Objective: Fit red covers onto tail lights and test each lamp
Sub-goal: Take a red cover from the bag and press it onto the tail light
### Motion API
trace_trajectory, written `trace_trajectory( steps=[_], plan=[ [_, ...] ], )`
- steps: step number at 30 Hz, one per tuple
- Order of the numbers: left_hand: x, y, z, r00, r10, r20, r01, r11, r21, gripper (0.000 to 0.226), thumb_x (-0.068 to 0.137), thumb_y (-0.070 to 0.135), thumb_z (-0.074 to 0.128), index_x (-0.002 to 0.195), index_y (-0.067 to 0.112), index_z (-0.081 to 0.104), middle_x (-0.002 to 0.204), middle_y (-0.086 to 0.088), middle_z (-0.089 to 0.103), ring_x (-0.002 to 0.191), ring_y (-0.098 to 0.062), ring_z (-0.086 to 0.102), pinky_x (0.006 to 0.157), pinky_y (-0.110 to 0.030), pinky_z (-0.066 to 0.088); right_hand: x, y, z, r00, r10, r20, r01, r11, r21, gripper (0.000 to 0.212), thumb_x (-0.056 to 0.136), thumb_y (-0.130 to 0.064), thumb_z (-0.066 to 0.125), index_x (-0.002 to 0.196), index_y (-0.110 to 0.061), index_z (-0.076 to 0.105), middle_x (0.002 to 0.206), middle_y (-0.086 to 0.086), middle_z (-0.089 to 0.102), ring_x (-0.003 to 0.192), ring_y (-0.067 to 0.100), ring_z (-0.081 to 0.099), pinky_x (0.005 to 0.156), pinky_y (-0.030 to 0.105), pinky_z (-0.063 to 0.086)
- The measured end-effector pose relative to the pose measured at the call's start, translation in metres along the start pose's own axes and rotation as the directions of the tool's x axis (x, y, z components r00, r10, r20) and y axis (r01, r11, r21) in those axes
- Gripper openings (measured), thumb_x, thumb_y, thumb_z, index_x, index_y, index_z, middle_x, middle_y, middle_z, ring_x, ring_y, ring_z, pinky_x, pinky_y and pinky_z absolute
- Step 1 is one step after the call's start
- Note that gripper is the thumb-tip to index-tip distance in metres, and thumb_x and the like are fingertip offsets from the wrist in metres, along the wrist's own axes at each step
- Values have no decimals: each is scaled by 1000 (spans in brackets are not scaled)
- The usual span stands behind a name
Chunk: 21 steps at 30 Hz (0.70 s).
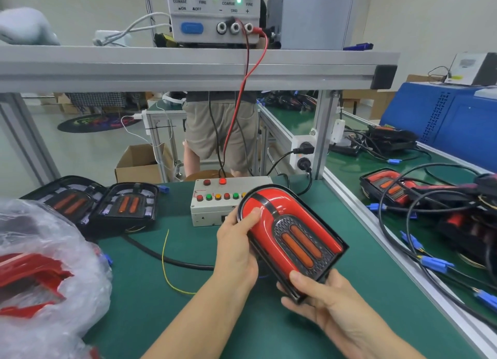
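Both hands hold one tail light [291, 240] w/ its red cover [269, 205] already on, tilted, rounded end toward 11 o'clock, square end toward 5. It sits above the green mat [150, 299], just right of frame center.

Left hand [236, 248] grips the lamp's left edge, thumb laid on the red cover near the rounded end. Right hand [325, 299] cradles the square end from below, thumb curled over the black rim. Neither hand is free.

Judgement: cover looks seated but prob still being pressed home or checked. To do this well: run thumbs round the seam, press evenly till the red edge sits flush w/ the black housing all round, no gap at the rounded end. Don't squeeze over the amber strips [301, 244]. Keep the lamp's cable clear; can't see its plug from here.

Test box [228, 202], w/ colored buttons, lies at 12 o'clock from the lamp, just behind it, partly hidden by the rounded end. One red lamp on the box glows. Bench power supply [215, 14] up at 12 on the shelf, green LED lit, red and black leads dropping to the box.

Two uncovered tail lights [107, 205] lie at 9–10 o'clock. Bag of red covers [40, 272] at 8 o'clock. Finished lamps w/ cables [387, 186] are piled at 3 o'clock on the next bench.

Next prob: plug in, press buttons one by one, watch each segment.
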State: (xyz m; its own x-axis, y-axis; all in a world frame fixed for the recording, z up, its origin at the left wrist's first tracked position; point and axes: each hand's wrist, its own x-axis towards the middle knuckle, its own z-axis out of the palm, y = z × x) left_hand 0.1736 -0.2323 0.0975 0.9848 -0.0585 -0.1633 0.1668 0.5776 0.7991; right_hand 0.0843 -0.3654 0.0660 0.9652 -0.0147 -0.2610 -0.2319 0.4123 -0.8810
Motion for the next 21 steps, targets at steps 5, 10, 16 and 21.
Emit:
trace_trajectory(
  steps=[5, 10, 16, 21],
  plan=[
    [0, -1, -1, 1000, -16, -15, 17, 1000, 11, 26, 87, 10, 62, 113, 11, 65, 90, -8, 75, 71, -17, 71, 63, -32, 56, -2, 2, 0, 999, 1, 40, 0, 1000, -24, 76, 48, -12, 87, 119, -7, 59, 105, 16, 73, 89, 31, 73, 63, 34, 59],
    [-1, -1, -3, 1000, -22, -13, 22, 1000, 17, 22, 87, 10, 62, 108, 14, 67, 90, -8, 75, 71, -18, 72, 62, -32, 57, -2, 2, 0, 999, -16, 49, 19, 998, -61, 73, 46, -11, 86, 115, -7, 62, 100, 16, 74, 83, 30, 73, 61, 33, 58],
    [-1, -2, -3, 1000, 9, -23, -7, 998, 59, 18, 88, 10, 61, 104, 13, 68, 87, -7, 75, 70, -18, 72, 57, -31, 57, -1, 4, 3, 998, -66, 15, 68, 991, -117, 73, 45, -13, 87, 113, -5, 63, 95, 18, 74, 78, 32, 73, 59, 33, 57],
    [-2, -6, 0, 999, 18, -48, -16, 998, 53, 16, 89, 11, 60, 101, 15, 68, 87, -8, 75, 72, -20, 72, 62, -33, 58, -2, 8, 6, 993, -105, -49, 98, 986, -132, 72, 44, -17, 87, 111, -9, 63, 93, 13, 75, 80, 34, 73, 59, 33, 57]
  ],
)
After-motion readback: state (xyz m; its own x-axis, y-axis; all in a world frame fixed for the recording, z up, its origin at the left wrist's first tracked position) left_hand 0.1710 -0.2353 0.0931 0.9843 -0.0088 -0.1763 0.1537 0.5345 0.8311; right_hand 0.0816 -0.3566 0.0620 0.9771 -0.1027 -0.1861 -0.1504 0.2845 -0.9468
